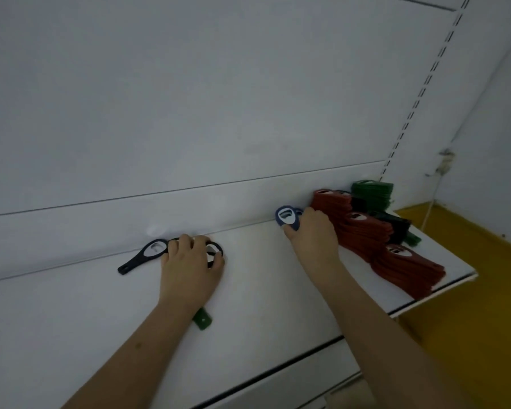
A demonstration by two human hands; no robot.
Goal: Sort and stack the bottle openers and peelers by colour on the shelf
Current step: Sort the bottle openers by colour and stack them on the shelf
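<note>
My left hand lies on the white shelf, its fingers curled over black bottle openers; one black opener sticks out to the left. A green handle pokes out from under my left wrist. My right hand grips a blue bottle opener near the back wall. To its right stand red stacks, with a green stack and a black stack behind them.
The shelf's right end lies just past the red stacks. Beyond it is a yellow surface. A slotted upright runs up the back wall. Another white shelf edge shows below.
</note>
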